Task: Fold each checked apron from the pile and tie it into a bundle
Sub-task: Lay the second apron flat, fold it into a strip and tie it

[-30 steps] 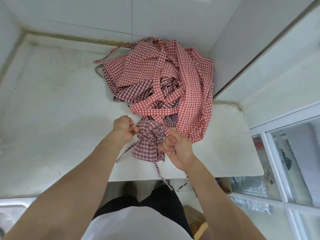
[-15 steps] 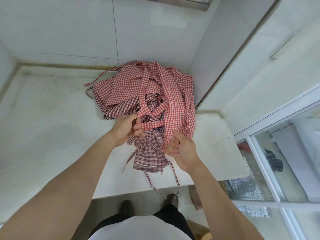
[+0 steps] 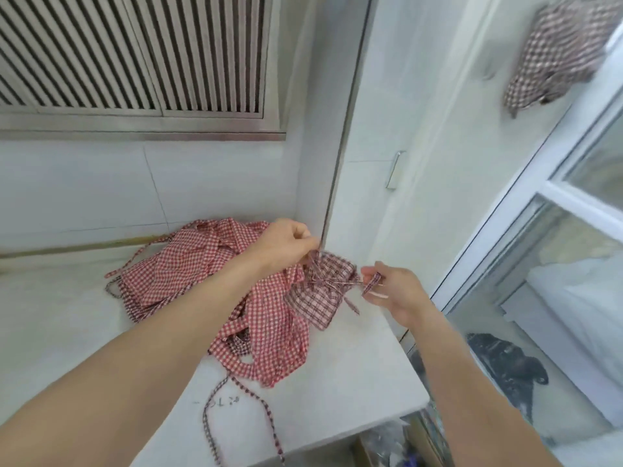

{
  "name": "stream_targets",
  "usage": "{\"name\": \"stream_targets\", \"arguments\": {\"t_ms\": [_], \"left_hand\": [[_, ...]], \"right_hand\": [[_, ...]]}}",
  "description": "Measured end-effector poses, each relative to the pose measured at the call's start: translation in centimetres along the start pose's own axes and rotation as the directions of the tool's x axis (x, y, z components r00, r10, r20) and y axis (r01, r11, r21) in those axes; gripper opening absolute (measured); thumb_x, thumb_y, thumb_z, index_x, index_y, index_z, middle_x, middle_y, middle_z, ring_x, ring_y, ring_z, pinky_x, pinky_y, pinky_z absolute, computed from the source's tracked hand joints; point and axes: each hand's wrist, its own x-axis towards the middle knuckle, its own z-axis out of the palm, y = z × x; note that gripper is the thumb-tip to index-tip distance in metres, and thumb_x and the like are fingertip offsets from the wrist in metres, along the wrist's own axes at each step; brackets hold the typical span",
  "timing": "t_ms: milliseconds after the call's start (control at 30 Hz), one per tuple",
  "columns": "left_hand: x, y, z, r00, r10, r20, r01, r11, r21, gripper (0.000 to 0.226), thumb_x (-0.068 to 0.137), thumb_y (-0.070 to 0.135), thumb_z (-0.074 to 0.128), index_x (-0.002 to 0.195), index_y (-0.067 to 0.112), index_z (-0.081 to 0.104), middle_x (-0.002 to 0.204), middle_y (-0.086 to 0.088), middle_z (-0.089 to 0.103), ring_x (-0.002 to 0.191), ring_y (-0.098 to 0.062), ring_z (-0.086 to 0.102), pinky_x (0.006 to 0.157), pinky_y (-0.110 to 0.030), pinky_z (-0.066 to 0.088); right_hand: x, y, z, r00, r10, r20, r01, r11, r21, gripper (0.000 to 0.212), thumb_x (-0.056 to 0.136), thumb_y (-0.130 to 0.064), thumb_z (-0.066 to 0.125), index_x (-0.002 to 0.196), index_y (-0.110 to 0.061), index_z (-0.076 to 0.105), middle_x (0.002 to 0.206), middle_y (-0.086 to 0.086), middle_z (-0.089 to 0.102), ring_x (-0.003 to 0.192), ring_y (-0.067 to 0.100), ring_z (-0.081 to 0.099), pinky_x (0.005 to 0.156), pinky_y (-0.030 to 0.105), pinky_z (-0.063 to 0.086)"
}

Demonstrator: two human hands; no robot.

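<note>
Pulling the strings apart is what the head view shows now: the left hand [image 3: 286, 242] pinches one string end just above the folded dark-checked apron [image 3: 318, 291], and the right hand [image 3: 392, 291] pinches the other end [image 3: 371, 284], drawn out taut to the right. Both grips are narrow, closed on string, not on the cloth itself. A second ago the hands sat close together over the small bundle near the front edge of the table [image 3: 337, 399], working the strings around it; half a second ago they were still bunched at its top. Now the bundle is lifted off the table and hangs between the two hands, over the right side of the pile of red-checked aprons [image 3: 202, 274], with the cinched waist showing where the strings cross. The camera has also tipped upward, so a slatted vent [image 3: 135, 52] and a cabinet handle [image 3: 392, 170] have come into sight.

This probably means the knot is being drawn tight, the last step for this apron. A loose dark-checked string [image 3: 236, 419] trails over the table's front edge. High at the right, blurred, lies another dark-checked bundle [image 3: 559, 52]; what it rests on cannot be told. The pile looks sizeable, so much of the task likely remains.
</note>
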Motion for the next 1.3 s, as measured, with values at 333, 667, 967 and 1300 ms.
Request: {"name": "stream_targets", "arguments": {"t_ms": [333, 667, 967, 1300], "left_hand": [[7.8, 16.9, 9.2, 0.972, 0.154, 0.179, -0.049, 0.873, -0.485, 0.034, 0.098, 0.006, 0.041, 0.065, 0.012, 0.041, 0.056, -0.006, 0.048, 0.055, -0.025, 0.052, 0.068, -0.038, 0.053], [11.3, 27.8, 14.4, 0.886, 0.383, 0.260, -0.403, 0.915, 0.024, 0.029, 0.105, 0.026, 0.042, 0.083, 0.016, 0.057, 0.075, 0.001, 0.052, 0.063, -0.013, 0.047, 0.070, -0.030, 0.047], [13.8, 37.0, 15.5, 0.780, 0.477, 0.404, -0.610, 0.722, 0.327, 0.031, 0.105, 0.015, 0.041, 0.076, 0.012, 0.051, 0.071, -0.002, 0.061, 0.061, -0.014, 0.057, 0.056, -0.020, 0.045], [18.3, 43.7, 13.7, 0.779, 0.618, 0.106, -0.623, 0.782, 0.021, 0.014, 0.097, 0.011, 0.063, 0.085, 0.003, 0.064, 0.076, -0.012, 0.072, 0.060, -0.016, 0.071, 0.059, -0.027, 0.057]], "right_hand": [[1.9, -9.4, -17.6, 0.968, -0.062, -0.242, 0.000, 0.968, -0.250, 0.021, 0.093, -0.032, 0.065, 0.091, -0.013, 0.076, 0.093, -0.002, 0.067, 0.090, 0.017, 0.058, 0.085, 0.038, 0.050], [0.6, -16.1, -25.6, 0.774, -0.415, -0.479, 0.072, 0.808, -0.584, 0.083, 0.062, -0.062, 0.074, 0.109, 0.006, 0.063, 0.102, 0.020, 0.063, 0.090, 0.035, 0.067, 0.080, 0.042, 0.057], [-3.5, -26.6, -23.4, 0.756, -0.653, 0.046, 0.624, 0.699, -0.350, 0.023, 0.084, 0.015, 0.056, 0.100, 0.000, 0.063, 0.082, 0.007, 0.074, 0.083, 0.019, 0.070, 0.084, 0.034, 0.058], [-1.9, -36.3, -28.2, 0.687, -0.719, -0.104, 0.705, 0.695, -0.141, 0.010, 0.099, -0.012, 0.059, 0.100, -0.006, 0.066, 0.080, 0.004, 0.066, 0.067, 0.014, 0.065, 0.073, 0.035, 0.059]]}}
